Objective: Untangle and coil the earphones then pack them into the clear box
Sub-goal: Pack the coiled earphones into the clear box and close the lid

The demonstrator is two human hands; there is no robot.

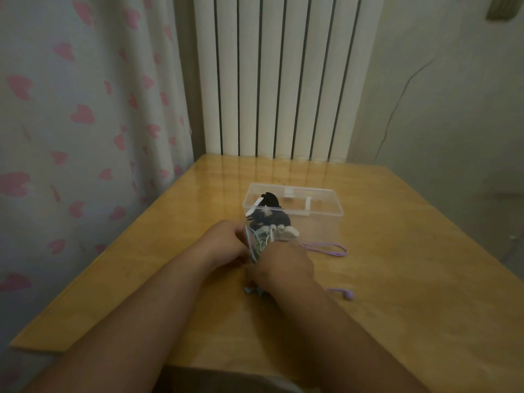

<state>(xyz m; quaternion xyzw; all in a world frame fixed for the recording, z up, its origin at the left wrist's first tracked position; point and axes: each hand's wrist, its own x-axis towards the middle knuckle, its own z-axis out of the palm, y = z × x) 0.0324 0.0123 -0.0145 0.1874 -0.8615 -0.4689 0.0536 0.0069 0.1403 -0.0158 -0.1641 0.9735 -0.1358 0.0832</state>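
A clear plastic box stands open on the wooden table, with dark coiled earphones in its left end. Just in front of the box, my left hand and my right hand are pressed together on a pale blue-white earphone cord, which stands in loops between them. White earbud pieces stick out above my right hand. A purple earphone cord trails to the right on the table, and its purple earbud lies beside my right wrist.
The wooden table reaches a white radiator at the back. A curtain with pink hearts hangs at the left. A grey wall with a thin dark wire is at the right.
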